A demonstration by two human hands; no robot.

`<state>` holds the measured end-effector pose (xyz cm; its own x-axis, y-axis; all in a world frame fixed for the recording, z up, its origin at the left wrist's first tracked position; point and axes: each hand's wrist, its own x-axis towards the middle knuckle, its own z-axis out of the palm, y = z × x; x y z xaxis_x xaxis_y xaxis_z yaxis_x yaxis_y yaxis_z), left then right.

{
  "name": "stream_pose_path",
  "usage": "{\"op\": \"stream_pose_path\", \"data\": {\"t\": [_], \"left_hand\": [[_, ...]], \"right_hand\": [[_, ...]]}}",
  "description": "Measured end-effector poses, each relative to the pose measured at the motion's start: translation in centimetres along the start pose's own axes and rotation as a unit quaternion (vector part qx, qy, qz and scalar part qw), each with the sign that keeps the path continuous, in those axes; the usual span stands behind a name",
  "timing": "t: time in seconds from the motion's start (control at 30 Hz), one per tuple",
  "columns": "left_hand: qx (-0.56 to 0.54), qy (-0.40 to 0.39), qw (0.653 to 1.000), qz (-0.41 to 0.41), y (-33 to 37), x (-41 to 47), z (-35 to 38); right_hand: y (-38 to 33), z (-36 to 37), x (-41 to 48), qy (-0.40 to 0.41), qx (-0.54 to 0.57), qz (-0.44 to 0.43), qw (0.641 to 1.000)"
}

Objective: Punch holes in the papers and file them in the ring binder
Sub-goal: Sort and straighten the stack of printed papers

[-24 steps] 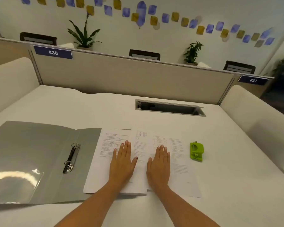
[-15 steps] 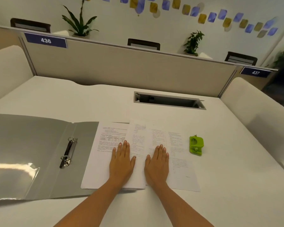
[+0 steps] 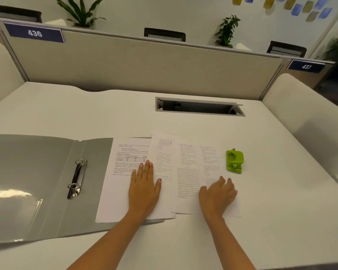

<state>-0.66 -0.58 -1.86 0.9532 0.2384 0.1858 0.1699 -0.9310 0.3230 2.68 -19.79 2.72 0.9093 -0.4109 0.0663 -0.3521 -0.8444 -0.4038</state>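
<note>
Desk (image 3: 183, 240) white | partition (image 3: 144, 67) beige | plants (image 3: 226, 30) behind

You are working at a white desk (image 3: 281, 221) with a long rectangular cable slot (image 3: 200, 106) cut in well beyond your hands. An open grey ring binder (image 3: 37, 172) lies flat on it to the left of your left hand (image 3: 144, 189). Overlapping printed white sheets (image 3: 185, 172) lie under both hands. A small green plastic hole punch (image 3: 234, 161) sits just beyond your right hand (image 3: 218, 195).

Left hand (image 3: 144, 190) flat; right hand (image 3: 218, 195) loosely curled
</note>
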Motion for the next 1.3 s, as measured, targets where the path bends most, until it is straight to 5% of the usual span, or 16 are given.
{"op": "stream_pose_path", "data": {"t": [0.13, 0.33, 0.7, 0.83, 1.03, 1.17, 1.3], "left_hand": [[-0.002, 0.004, 1.0, 0.0, 0.0, 0.0, -0.1], [-0.007, 0.014, 1.0, -0.002, 0.0, -0.1, -0.2], [-0.044, 0.0, 0.999, -0.007, 0.1, 0.0, -0.7], [-0.146, 0.0, 0.989, -0.033, 0.2, 0.2, -1.5], [-0.421, -0.002, 0.892, -0.163, 1.3, 1.4, -5.9], [-0.572, -0.074, 0.782, -0.235, 1.2, 3.0, -9.5], [-0.609, -0.097, 0.752, -0.231, -0.7, 3.7, -10.9]], "right_hand": [[1.0, -2.4, 0.8, -0.092, -0.067, 0.121, 0.986], [1.3, -4.1, 1.7, -0.132, -0.086, 0.175, 0.972], [3.5, -5.8, 2.2, -0.154, 0.192, 0.144, 0.958], [3.8, -6.2, 1.9, -0.144, 0.259, 0.124, 0.947], [3.3, -6.6, 1.7, -0.173, 0.403, 0.108, 0.892], [1.5, -7.2, 0.9, -0.207, 0.45, 0.063, 0.866], [-0.3, -6.3, -0.1, -0.23, 0.433, 0.022, 0.872]]}}
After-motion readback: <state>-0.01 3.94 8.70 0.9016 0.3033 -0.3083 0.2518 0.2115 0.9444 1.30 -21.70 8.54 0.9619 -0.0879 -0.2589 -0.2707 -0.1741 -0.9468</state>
